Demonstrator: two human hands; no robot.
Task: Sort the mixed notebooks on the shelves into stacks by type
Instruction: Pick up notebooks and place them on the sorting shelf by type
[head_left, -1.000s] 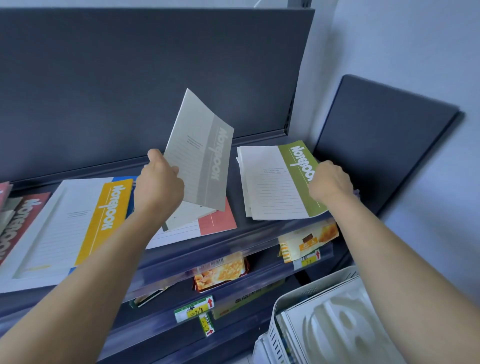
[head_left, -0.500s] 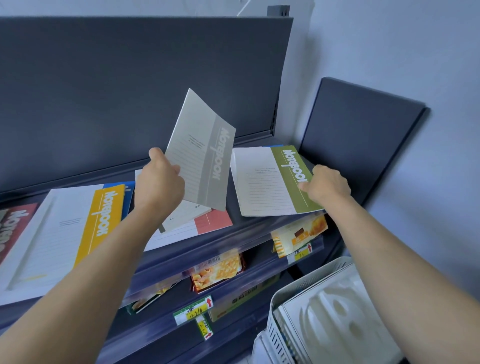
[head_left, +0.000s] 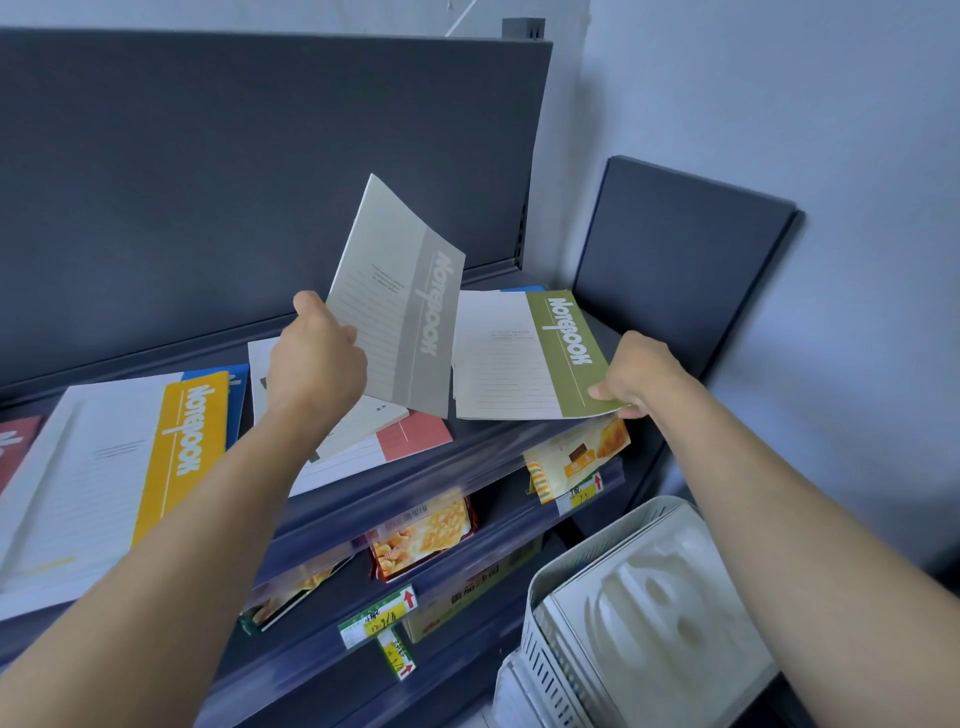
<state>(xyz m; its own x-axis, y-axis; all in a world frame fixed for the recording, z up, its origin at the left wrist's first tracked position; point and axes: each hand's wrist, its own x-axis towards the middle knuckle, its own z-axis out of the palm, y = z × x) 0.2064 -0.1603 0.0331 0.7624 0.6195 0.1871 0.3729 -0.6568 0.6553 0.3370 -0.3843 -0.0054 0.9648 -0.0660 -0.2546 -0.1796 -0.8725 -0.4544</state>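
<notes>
My left hand holds a grey notebook by its left edge, tilted up above the dark shelf. To its right a green-striped notebook lies on top of a small stack with a blue one peeking out behind. My right hand pinches the green notebook's near right corner. Under the grey notebook lie a beige notebook and a pink-striped notebook. A yellow-striped notebook rests at the left over a blue one, and a red notebook shows at the far left edge.
A dark back panel rises behind the shelf and a dark side panel closes its right end. Lower shelves hold snack packets and price tags. A white plastic basket stands at the lower right.
My right hand slid from the green notebook's right edge down to its near right corner and now pinches it. The left hand keeps the grey notebook raised.
</notes>
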